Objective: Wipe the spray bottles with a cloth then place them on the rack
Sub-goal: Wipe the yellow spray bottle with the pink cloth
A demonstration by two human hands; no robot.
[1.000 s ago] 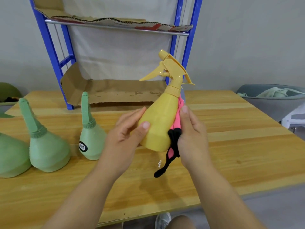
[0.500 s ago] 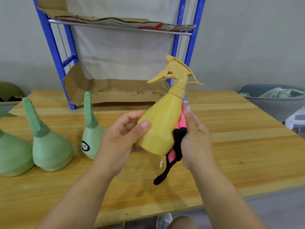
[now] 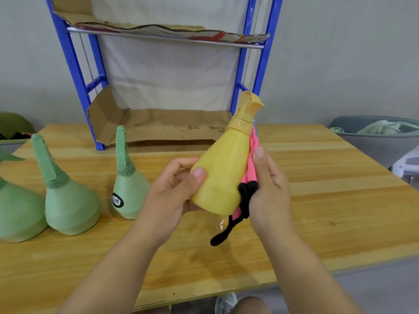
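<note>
I hold a yellow spray bottle (image 3: pixel 223 168) above the wooden table (image 3: pixel 328 200), tilted to the right, its trigger head turned away from me. My left hand (image 3: pixel 174 191) grips its lower body from the left. My right hand (image 3: pixel 268 191) presses a pink cloth with black trim (image 3: pixel 246 193) against the bottle's right side; a black strap hangs below. Three green spray bottles stand on the table at the left: one with a black label (image 3: pixel 127 186), a larger one (image 3: pixel 65 200), and a third (image 3: pixel 13 211) cut off by the edge. The blue rack (image 3: pixel 74 71) stands behind, its shelves lined with cardboard.
A grey bin with pale green cloth (image 3: pixel 381 134) sits off the table's right edge. A dark green object (image 3: pixel 13 125) lies at the far left. The rack's lower cardboard shelf (image 3: pixel 170 125) holds no bottles. My shoe (image 3: pixel 226 302) shows below the table's front edge.
The yellow bottle has rotated in my hands, so its trigger head now points away instead of sideways. My right hand with the cloth stays against the bottle's right side.
</note>
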